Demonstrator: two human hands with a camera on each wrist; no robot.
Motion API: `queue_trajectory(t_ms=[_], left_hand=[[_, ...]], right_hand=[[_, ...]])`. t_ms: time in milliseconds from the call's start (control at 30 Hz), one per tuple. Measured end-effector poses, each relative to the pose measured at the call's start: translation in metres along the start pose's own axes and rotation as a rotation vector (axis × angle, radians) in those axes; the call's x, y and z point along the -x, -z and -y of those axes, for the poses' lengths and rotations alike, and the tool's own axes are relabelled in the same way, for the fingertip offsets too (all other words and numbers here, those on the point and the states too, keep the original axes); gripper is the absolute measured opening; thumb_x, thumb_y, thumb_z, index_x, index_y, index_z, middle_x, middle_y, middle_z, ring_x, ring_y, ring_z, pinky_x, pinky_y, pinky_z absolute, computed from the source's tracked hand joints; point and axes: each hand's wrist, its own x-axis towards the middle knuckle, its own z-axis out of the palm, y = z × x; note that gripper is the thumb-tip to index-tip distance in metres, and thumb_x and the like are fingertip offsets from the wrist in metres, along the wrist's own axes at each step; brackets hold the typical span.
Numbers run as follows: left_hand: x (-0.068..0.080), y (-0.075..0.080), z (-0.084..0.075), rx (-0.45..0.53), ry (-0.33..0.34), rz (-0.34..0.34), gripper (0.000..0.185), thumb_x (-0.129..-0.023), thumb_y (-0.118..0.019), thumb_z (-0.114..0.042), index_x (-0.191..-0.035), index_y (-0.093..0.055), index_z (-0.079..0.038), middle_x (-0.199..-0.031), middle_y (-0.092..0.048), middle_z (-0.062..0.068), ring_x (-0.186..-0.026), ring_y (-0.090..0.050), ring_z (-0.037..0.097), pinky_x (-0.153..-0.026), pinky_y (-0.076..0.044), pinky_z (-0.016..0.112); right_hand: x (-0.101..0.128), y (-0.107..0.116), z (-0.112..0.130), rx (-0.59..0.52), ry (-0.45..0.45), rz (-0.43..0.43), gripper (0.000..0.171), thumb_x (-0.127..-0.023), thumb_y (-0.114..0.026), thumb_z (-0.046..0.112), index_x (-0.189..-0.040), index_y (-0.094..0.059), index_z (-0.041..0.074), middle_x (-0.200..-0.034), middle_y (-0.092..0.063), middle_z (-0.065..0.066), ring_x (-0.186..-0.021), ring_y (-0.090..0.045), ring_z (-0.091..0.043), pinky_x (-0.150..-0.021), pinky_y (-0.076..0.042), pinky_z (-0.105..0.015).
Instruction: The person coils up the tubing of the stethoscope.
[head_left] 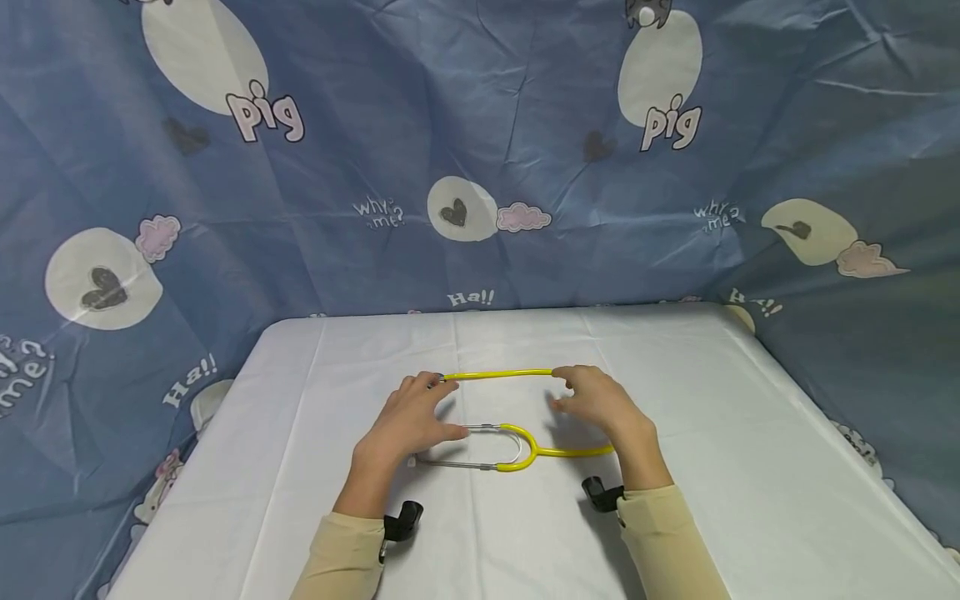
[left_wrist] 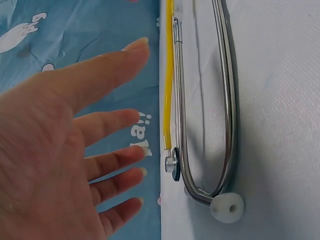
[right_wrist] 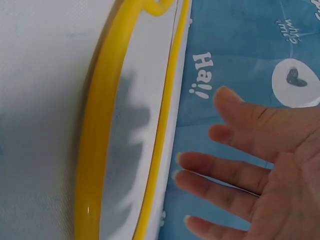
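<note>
From my head, the yellow-tubed stethoscope with metal ear tubes [head_left: 517,446] lies on the white-covered table [head_left: 750,467], between my left hand [head_left: 408,421] and right hand [head_left: 600,404]. At the left wrist my fingers [left_wrist: 112,122] are spread, holding nothing. At the right wrist, my fingers [right_wrist: 225,172] are also straight and empty.

Yellow-tubed stethoscope with metal ear tubes [head_left: 517,446] lies on the white cloth-covered table [head_left: 750,467], near its middle. Its tubing runs along the far side, loops back on the right, ear tubes nearer the person. Left hand [head_left: 411,418] is over the stethoscope's left end, right hand [head_left: 600,402] over its right part. Blue printed cloth backdrop [head_left: 480,150] hangs behind and beside the table.
</note>
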Motion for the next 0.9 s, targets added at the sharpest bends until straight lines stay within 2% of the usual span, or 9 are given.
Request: queue_trajectory(t_ms=[167,267,467,600,767,900], left_hand=[[0.000,0.000,-0.003,-0.015,0.001,0.032,0.076,-0.075,-0.082,-0.053,-0.140,-0.057,-0.025,-0.145,-0.048,0.007,-0.126,-0.048,0.027,-0.103,-0.045,0.048],[0.001,0.000,-0.005,-0.012,0.008,0.051,0.073,-0.073,-0.083,-0.051,-0.137,-0.059,-0.026,-0.143,-0.050,0.005,-0.125,-0.049,0.026,-0.102,-0.046,0.046],[0.001,-0.005,-0.008,-0.012,-0.010,0.089,0.070,-0.071,-0.086,-0.047,-0.133,-0.062,-0.026,-0.138,-0.053,0.006,-0.126,-0.048,0.026,-0.105,-0.042,0.047],[0.003,-0.006,-0.009,-0.026,-0.038,0.108,0.072,-0.066,-0.089,-0.046,-0.131,-0.064,-0.026,-0.133,-0.056,0.005,-0.124,-0.049,0.026,-0.103,-0.043,0.047],[0.005,-0.009,-0.012,-0.038,-0.094,0.104,0.077,-0.061,-0.092,-0.046,-0.129,-0.063,-0.025,-0.126,-0.057,0.002,-0.117,-0.050,0.023,-0.097,-0.045,0.047],[0.006,-0.011,-0.014,-0.035,-0.111,0.096,0.078,-0.058,-0.094,-0.045,-0.127,-0.064,-0.023,-0.117,-0.057,0.001,-0.109,-0.051,0.021,-0.092,-0.046,0.044]], right_hand=[[-0.001,-0.002,0.001,0.008,-0.008,0.021,0.047,-0.084,-0.074,0.022,-0.129,-0.064,0.010,-0.105,-0.068,-0.010,-0.088,-0.062,-0.022,-0.077,-0.051,-0.041],[-0.001,-0.002,0.003,0.010,-0.016,0.024,0.044,-0.083,-0.075,0.021,-0.125,-0.066,0.010,-0.097,-0.066,-0.006,-0.081,-0.059,-0.019,-0.073,-0.050,-0.037],[0.000,-0.003,0.005,0.028,-0.011,0.051,0.033,-0.083,-0.077,0.022,-0.113,-0.072,0.009,-0.098,-0.068,-0.005,-0.083,-0.060,-0.017,-0.076,-0.051,-0.038],[0.003,-0.003,0.005,0.013,-0.006,0.070,0.026,-0.080,-0.077,0.021,-0.104,-0.073,0.011,-0.095,-0.068,-0.003,-0.082,-0.059,-0.016,-0.076,-0.050,-0.036],[0.006,-0.004,0.006,-0.003,-0.013,0.099,0.026,-0.077,-0.080,0.020,-0.101,-0.073,0.012,-0.094,-0.067,-0.001,-0.082,-0.058,-0.016,-0.077,-0.050,-0.036],[0.007,-0.004,0.007,0.012,-0.016,0.126,0.027,-0.075,-0.084,0.021,-0.098,-0.073,0.013,-0.092,-0.067,0.002,-0.082,-0.058,-0.016,-0.079,-0.050,-0.036]])
